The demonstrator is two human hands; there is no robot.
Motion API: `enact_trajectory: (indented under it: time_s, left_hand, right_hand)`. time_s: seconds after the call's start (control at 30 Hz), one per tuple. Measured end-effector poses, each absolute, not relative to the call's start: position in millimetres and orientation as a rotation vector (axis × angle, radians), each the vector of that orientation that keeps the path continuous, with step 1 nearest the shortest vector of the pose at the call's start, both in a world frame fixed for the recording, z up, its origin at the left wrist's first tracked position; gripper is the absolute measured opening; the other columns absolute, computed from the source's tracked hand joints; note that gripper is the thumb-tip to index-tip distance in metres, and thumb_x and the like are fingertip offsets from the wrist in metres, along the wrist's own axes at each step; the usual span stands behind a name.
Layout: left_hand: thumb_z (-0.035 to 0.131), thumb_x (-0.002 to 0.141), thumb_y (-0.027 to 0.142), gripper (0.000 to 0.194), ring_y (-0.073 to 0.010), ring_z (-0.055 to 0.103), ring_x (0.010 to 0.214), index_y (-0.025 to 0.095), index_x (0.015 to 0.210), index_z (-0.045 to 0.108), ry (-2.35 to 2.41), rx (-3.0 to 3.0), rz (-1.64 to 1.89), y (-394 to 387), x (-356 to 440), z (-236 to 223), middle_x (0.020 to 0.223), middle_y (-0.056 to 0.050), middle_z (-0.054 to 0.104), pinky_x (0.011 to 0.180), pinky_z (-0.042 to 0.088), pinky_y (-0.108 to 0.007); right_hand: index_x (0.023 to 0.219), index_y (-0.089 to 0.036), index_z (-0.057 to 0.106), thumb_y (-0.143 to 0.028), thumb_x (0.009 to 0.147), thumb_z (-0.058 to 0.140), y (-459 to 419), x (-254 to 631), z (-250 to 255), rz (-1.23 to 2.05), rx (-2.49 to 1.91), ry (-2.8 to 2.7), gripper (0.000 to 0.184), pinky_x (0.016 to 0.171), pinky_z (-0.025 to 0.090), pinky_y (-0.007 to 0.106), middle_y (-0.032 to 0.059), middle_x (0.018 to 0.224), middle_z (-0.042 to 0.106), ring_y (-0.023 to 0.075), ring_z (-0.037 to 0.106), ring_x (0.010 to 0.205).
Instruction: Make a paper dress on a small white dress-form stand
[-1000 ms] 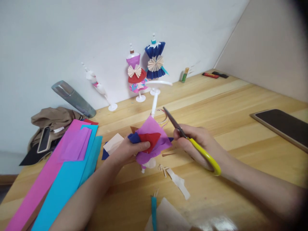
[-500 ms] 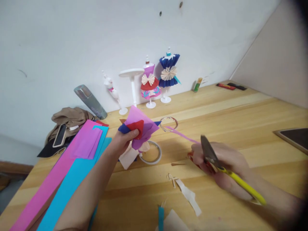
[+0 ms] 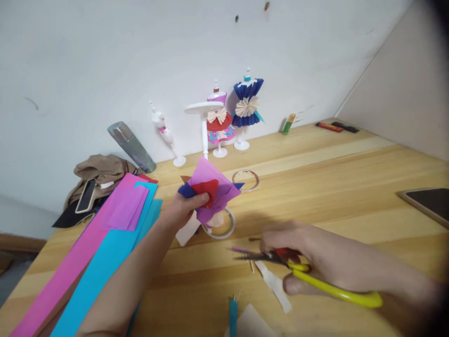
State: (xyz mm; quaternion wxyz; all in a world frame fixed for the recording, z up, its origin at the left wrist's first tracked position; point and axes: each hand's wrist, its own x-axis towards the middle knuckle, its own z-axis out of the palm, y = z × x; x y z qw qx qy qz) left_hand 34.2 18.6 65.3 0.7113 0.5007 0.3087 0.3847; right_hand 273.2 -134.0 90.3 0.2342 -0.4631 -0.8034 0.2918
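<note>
My left hand [image 3: 182, 211] is closed on a small mannequin stand wrapped in purple, red and blue crepe paper [image 3: 210, 189], held upside down so its white round base [image 3: 204, 108] points up. My right hand [image 3: 298, 255] is closed on yellow-handled scissors [image 3: 305, 276], low over the wooden table [image 3: 333, 187], blades pointing left. A thin purple strip [image 3: 240, 250] lies along the blade tips. A tape ring [image 3: 220, 227] lies under the paper bundle, another ring [image 3: 245, 180] behind it.
Pink, purple and cyan paper sheets [image 3: 101, 252] lie at the left. Paper scraps [image 3: 273, 281] lie near the scissors. Two dressed mannequins [image 3: 233, 110], a unicorn figure [image 3: 163, 131], a grey bottle [image 3: 131, 147], a brown cloth [image 3: 101, 171] stand at the back. A tablet [image 3: 428, 201] lies right.
My right hand dropped with the scissors from beside the paper bundle to just above the table, turning the blades leftward. My left hand raised the bundle, then held it about still.
</note>
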Motion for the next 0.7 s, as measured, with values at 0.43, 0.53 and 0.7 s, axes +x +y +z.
enact_trajectory:
  time_s: [0.43,0.53,0.7]
  left_hand:
    - [0.102,0.051,0.037,0.04,-0.0174,0.069,0.066,0.019,0.079,0.079,0.668,1.005,0.749,-4.8,45.2,68.5,0.074,-0.001,0.075,0.071,0.059,-0.031]
    - [0.101,0.053,0.037,0.041,-0.0221,0.073,0.075,0.019,0.083,0.079,0.667,1.026,0.754,-4.1,44.6,67.8,0.078,-0.003,0.077,0.076,0.06,-0.034]
    - [0.098,0.057,0.04,0.041,-0.0294,0.076,0.087,0.019,0.087,0.079,0.669,1.084,0.737,-3.5,43.9,67.2,0.084,-0.007,0.079,0.081,0.061,-0.04]
  right_hand:
    - [0.077,-0.023,0.044,-0.052,0.099,0.052,-125.6,266.0,64.8,0.735,-1.221,-1.728,0.037,0.055,0.031,0.027,-0.0039,0.068,0.041,0.013,0.036,0.061]
    - [0.077,-0.023,0.045,-0.053,0.099,0.051,-125.1,265.4,66.2,0.764,-1.253,-1.721,0.038,0.055,0.031,0.027,-0.0037,0.067,0.04,0.0134,0.037,0.061]
    - [0.079,-0.024,0.045,-0.055,0.099,0.051,-123.7,265.7,57.3,0.724,-1.255,-1.731,0.038,0.054,0.03,0.027,-0.0049,0.068,0.038,0.0127,0.034,0.06]
